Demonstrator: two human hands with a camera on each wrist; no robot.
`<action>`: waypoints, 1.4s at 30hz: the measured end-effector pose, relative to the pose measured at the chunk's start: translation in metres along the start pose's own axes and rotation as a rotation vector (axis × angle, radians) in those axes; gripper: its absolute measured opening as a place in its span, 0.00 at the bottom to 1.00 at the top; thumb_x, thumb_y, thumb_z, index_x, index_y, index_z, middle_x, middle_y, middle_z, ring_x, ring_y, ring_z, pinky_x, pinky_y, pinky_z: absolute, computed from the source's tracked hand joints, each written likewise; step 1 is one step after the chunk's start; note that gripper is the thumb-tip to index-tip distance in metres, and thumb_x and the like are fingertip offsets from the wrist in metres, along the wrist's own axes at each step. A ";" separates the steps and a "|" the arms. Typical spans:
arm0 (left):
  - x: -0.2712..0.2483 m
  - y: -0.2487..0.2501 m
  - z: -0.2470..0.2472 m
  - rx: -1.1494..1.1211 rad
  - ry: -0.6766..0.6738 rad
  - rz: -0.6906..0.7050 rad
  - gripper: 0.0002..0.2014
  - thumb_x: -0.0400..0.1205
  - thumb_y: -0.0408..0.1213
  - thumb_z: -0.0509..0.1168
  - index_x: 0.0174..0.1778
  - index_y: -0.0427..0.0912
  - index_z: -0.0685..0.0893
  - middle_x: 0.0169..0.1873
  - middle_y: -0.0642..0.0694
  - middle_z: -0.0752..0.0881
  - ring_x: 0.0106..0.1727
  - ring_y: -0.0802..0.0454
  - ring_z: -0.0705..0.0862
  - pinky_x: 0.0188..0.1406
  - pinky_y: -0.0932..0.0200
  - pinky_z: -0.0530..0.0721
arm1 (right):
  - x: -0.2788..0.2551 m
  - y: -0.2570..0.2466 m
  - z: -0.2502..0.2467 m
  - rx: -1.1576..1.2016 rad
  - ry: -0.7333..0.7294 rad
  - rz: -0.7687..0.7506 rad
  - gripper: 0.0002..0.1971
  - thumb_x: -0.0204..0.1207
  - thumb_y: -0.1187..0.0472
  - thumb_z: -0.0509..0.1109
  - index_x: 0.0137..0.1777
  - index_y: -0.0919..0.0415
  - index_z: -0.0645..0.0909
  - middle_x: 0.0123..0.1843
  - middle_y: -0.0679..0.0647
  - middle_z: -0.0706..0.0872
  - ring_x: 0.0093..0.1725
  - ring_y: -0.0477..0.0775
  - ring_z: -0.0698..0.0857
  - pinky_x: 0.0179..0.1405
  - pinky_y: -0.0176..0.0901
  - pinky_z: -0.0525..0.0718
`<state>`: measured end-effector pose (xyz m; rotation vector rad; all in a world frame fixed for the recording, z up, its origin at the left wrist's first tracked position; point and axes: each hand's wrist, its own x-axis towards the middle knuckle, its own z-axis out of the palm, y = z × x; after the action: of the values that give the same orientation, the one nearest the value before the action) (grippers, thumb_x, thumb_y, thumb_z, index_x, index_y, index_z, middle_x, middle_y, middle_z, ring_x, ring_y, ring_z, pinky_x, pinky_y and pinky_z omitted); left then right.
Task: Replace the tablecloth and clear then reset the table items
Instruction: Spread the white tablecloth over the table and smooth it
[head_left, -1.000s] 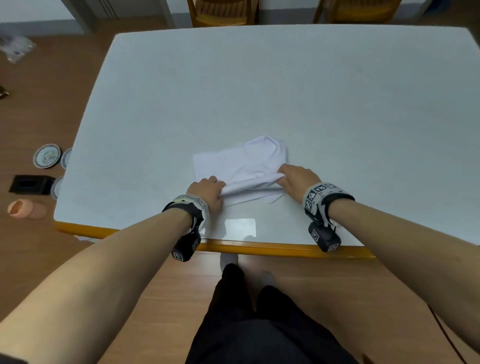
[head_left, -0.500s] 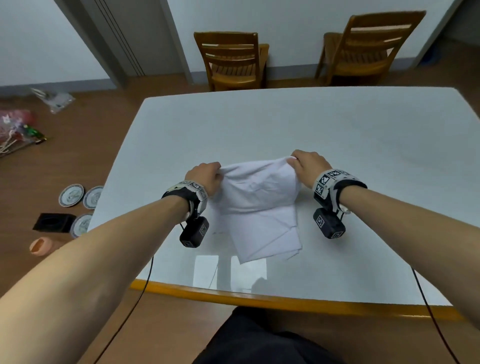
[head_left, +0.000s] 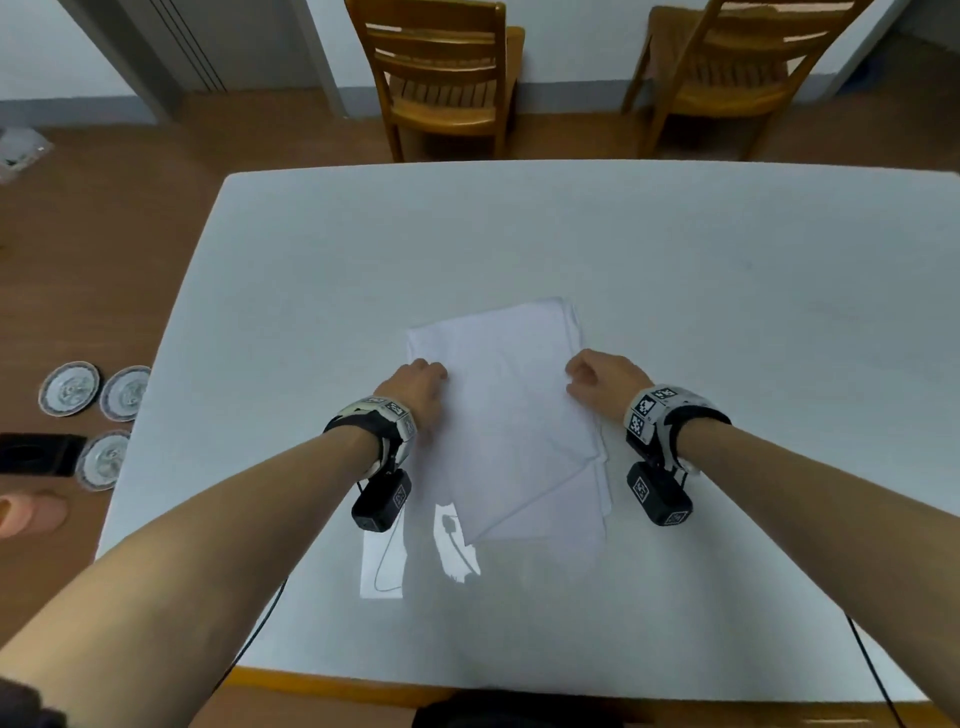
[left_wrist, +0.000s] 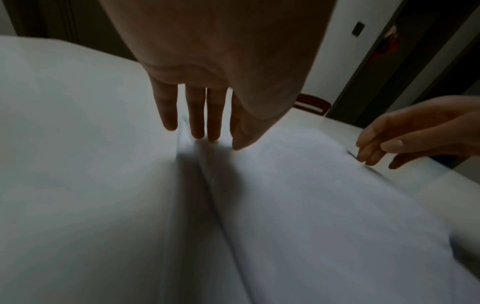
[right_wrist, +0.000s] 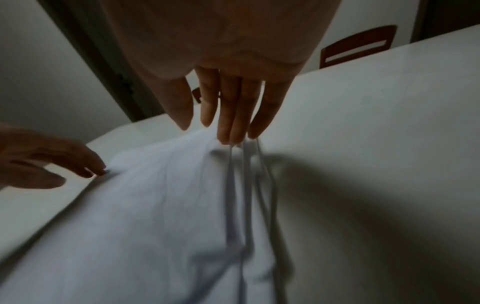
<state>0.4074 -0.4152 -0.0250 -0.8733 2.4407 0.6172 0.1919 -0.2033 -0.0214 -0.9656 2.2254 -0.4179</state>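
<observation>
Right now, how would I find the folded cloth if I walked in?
Go to the big white table facing two wooden chairs. Near its front middle lies the folded white cloth, between the person's hands. It is the only thing lying on the tabletop; the plates sit on the floor.

Even, soft light fills the head view, with a bright window reflection glaring off the table (head_left: 675, 260) near its front edge. Wide-angle distortion bows that table's edges. Both wrist views are dim and motion-blurred, the left hand (left_wrist: 207, 92) casting a dark shadow onto the folded tablecloth (left_wrist: 324, 205).
</observation>
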 end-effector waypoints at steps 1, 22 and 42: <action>-0.003 -0.002 0.013 0.004 -0.041 0.008 0.24 0.78 0.33 0.60 0.73 0.43 0.74 0.70 0.43 0.72 0.71 0.40 0.74 0.66 0.44 0.77 | -0.003 0.003 0.011 -0.010 -0.040 -0.026 0.12 0.78 0.54 0.71 0.60 0.51 0.79 0.56 0.44 0.83 0.58 0.49 0.84 0.55 0.39 0.79; -0.137 -0.009 0.154 -0.096 0.096 0.031 0.32 0.76 0.34 0.58 0.79 0.45 0.63 0.74 0.44 0.70 0.75 0.41 0.70 0.65 0.41 0.77 | -0.088 -0.012 0.129 -0.682 -0.089 -0.375 0.13 0.79 0.52 0.65 0.61 0.52 0.76 0.74 0.51 0.64 0.70 0.59 0.66 0.60 0.54 0.75; -0.103 0.039 0.020 -0.139 0.295 0.087 0.11 0.77 0.39 0.59 0.42 0.49 0.87 0.35 0.50 0.88 0.41 0.43 0.84 0.34 0.55 0.77 | -0.068 -0.057 0.004 -0.539 0.035 -0.301 0.10 0.84 0.57 0.53 0.55 0.55 0.75 0.52 0.52 0.84 0.45 0.59 0.82 0.46 0.52 0.82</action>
<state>0.4579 -0.3295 0.0270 -0.9778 2.7384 0.7429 0.2594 -0.1920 0.0358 -1.5929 2.2740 0.0500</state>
